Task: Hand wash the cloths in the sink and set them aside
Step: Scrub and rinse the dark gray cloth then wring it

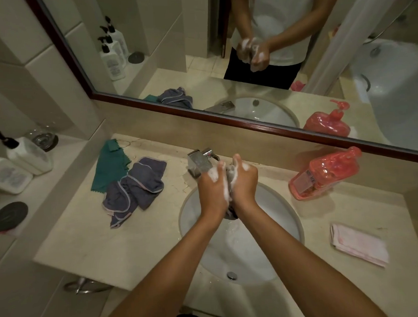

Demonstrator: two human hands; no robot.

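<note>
Both soapy hands, left hand (211, 189) and right hand (244, 183), squeeze a small grey wet cloth (230, 175) together over the round white sink (286, 217); slippery lather could let it drop beneath them.

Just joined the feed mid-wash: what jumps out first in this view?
The two soapy hands, left hand and right hand, stand out first, rubbing a small grey cloth between them over the round white sink. Next is the translucent red pump bottle on the counter to the right. A crumpled grey-blue cloth lies beside a green cloth on the left.
</note>
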